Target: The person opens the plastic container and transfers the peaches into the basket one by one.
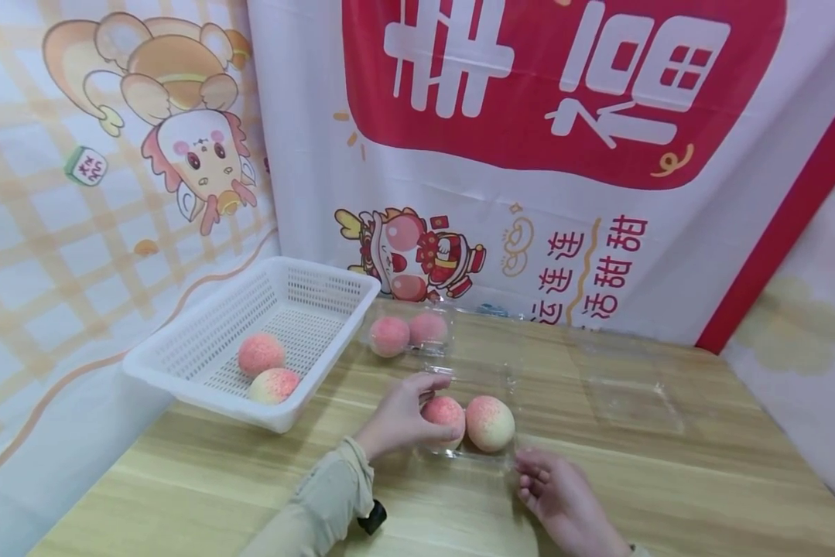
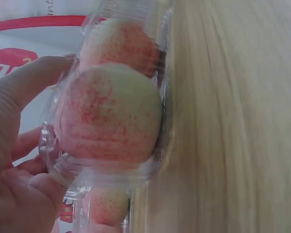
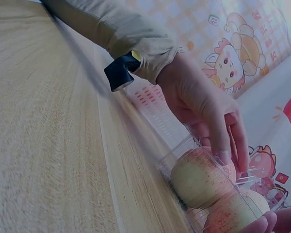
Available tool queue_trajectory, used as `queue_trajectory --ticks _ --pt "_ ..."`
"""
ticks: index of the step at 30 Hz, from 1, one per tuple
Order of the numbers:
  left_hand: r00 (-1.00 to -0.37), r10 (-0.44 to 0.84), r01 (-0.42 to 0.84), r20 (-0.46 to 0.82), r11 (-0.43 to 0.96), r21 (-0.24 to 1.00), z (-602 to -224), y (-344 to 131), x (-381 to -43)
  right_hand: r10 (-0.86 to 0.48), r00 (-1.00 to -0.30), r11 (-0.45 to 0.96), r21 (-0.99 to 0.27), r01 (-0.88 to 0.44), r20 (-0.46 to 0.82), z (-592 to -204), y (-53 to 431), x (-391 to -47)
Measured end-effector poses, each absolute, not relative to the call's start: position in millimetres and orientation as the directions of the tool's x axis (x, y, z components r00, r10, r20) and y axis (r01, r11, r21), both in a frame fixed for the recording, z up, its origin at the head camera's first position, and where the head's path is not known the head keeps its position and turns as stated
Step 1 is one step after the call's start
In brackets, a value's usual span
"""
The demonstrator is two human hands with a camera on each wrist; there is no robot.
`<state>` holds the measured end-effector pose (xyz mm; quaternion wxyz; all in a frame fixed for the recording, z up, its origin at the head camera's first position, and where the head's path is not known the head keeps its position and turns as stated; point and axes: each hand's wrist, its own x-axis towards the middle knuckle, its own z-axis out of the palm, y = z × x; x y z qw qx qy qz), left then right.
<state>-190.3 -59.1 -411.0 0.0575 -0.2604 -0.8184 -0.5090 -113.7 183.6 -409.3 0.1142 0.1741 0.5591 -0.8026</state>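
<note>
Two pink-and-cream peaches lie side by side in a clear plastic box (image 1: pixel 483 458) in front of the person. My left hand (image 1: pixel 405 415) reaches over the box's left end and holds the left peach (image 1: pixel 445 418), thumb on the near side and fingers on the far side. To its right sits the second peach (image 1: pixel 491 425), untouched by the left hand. My right hand (image 1: pixel 559 495) pinches the box's near right corner between thumb and fingertips. In the left wrist view the left peach (image 2: pixel 109 114) shows through the clear wall, near the hand (image 2: pixel 19 126).
At the left stands a white slotted basket (image 1: pixel 333 298) with two peaches (image 1: pixel 261 355) in it. Behind the box is another clear box with two pink peaches (image 1: pixel 390 336). An empty-looking clear plastic box (image 1: pixel 636 398) lies at the right. Printed cloths (image 1: pixel 306 155) hang around the wooden table (image 1: pixel 710 495).
</note>
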Motion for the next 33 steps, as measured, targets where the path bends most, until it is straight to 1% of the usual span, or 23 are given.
queue_trajectory --ticks 3,6,13,18,27,33 --pt "-0.843 0.393 0.522 0.368 0.429 0.738 -409 -61 -190 0.002 -0.908 -0.346 -0.852 0.392 -0.419 -409 183 -115" --pt "-0.825 0.432 0.553 0.365 0.483 0.679 -409 -60 -191 0.006 -0.905 -0.352 -0.848 0.397 -0.426 -410 184 -115" --pt "-0.789 0.513 0.602 0.338 0.537 0.591 -404 -59 -196 0.004 -0.907 -0.356 -0.848 0.393 -0.422 -410 183 -115" --pt "-0.792 0.541 0.591 0.283 0.564 0.576 -400 -58 -198 -0.001 -0.908 -0.357 -0.848 0.391 -0.419 -410 184 -115" --pt "-0.794 0.565 0.577 0.224 0.586 0.569 -395 -56 -200 -0.012 -0.91 -0.362 -0.846 0.391 -0.415 -412 186 -113" --pt "-0.804 0.55 0.563 0.224 0.585 0.583 -394 -57 -200 -0.018 -0.91 -0.364 -0.845 0.392 -0.415 -412 186 -113"
